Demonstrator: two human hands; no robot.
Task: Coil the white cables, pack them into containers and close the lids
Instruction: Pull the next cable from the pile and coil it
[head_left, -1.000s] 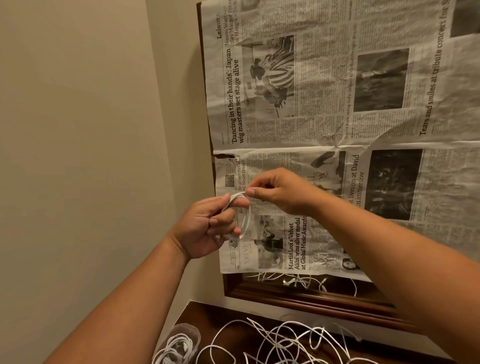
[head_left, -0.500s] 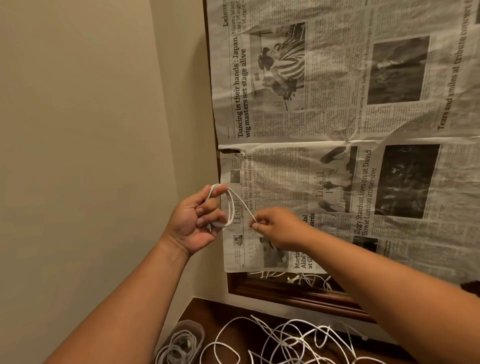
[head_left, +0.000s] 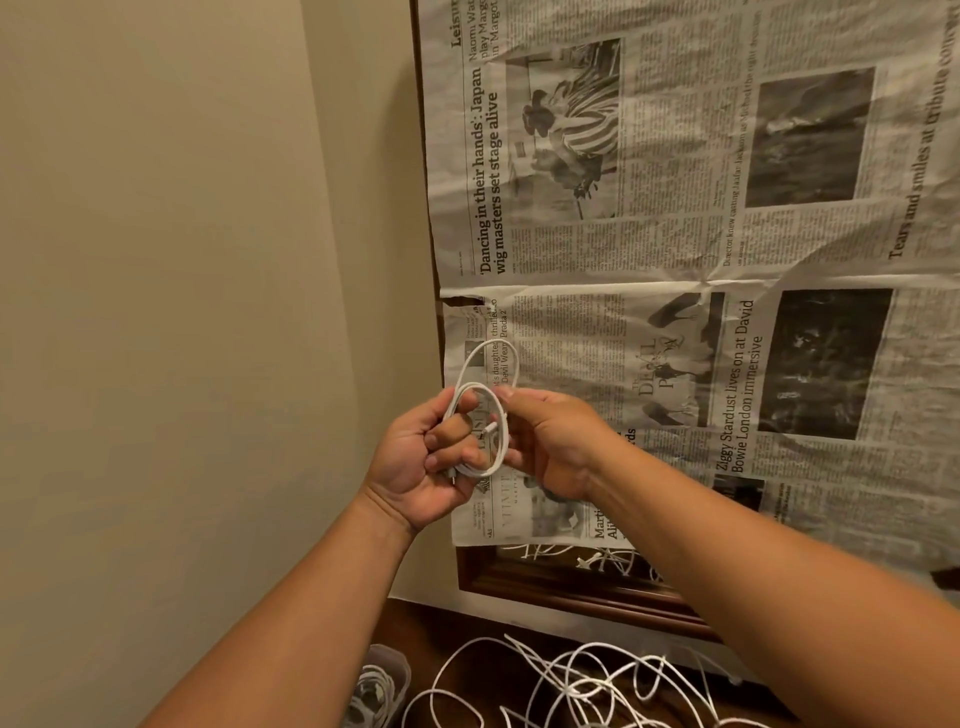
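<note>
Cable (head_left: 503, 439) hanging centre frame, half-coiled. Left hand (head_left: 431, 462) curling fingers round loops; right hand (head_left: 556, 447) pinching upper strand. Probably handling light, limp, springy, slick, with loops wanting to open, so gripping where strands are crossing. Loose cables (head_left: 571, 680) lying bottom frame.

Place: home room, prob. a corner w/ a dresser or console table.
Landmark: dark wood frame (head_left: 571, 592) against the wall, looks like a mirror.
On frame: newspaper sheets (head_left: 675, 234) cover nearly all of it; strip under the paper's edge reflects cables.
Left of frame: plain beige painted wall (head_left: 182, 312), walls meet in a corner.
Below frame: dark polished wood tabletop (head_left: 447, 629), household furniture.
Below frame, on top: loose white cables (head_left: 571, 680) in a tangle; clear plastic container (head_left: 382, 686) at their left w/ cables inside.
</note>
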